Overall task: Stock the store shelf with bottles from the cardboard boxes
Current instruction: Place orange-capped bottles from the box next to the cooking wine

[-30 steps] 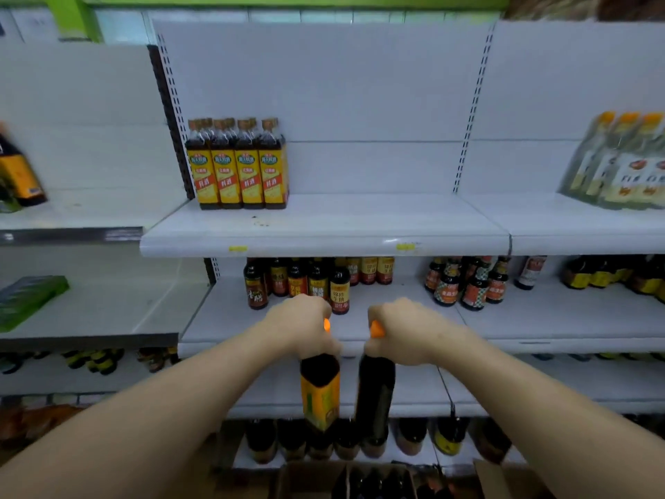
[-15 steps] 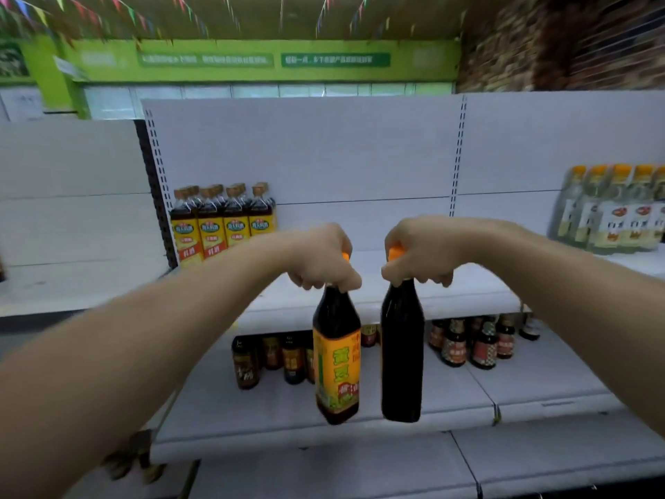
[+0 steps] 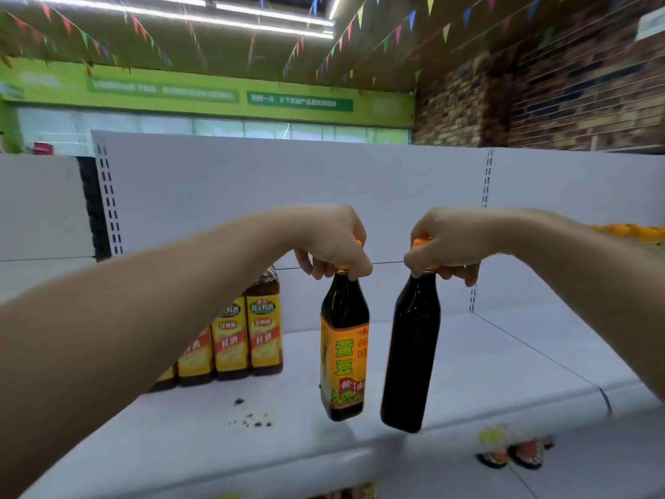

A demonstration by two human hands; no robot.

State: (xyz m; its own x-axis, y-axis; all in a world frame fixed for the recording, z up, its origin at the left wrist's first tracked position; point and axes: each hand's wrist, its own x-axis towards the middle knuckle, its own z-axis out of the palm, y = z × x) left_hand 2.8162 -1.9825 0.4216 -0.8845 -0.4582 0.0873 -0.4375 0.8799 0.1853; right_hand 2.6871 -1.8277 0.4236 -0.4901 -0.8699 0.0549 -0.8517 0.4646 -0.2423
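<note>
Hands hang side by side over the white, matte shelf [image 3: 467,372], each with fingers curled round an orange cap. The left hand [image 3: 333,243] holds the labelled bottle [image 3: 343,347], its yellow wrap facing near. The right hand [image 3: 446,243] holds the plain bottle [image 3: 412,351], which shows only glossy dark surface. Both are slim, round-shouldered and slightly tilted, just apart. A row of yellow-labelled bottles [image 3: 248,336] stands at the far left.
</note>
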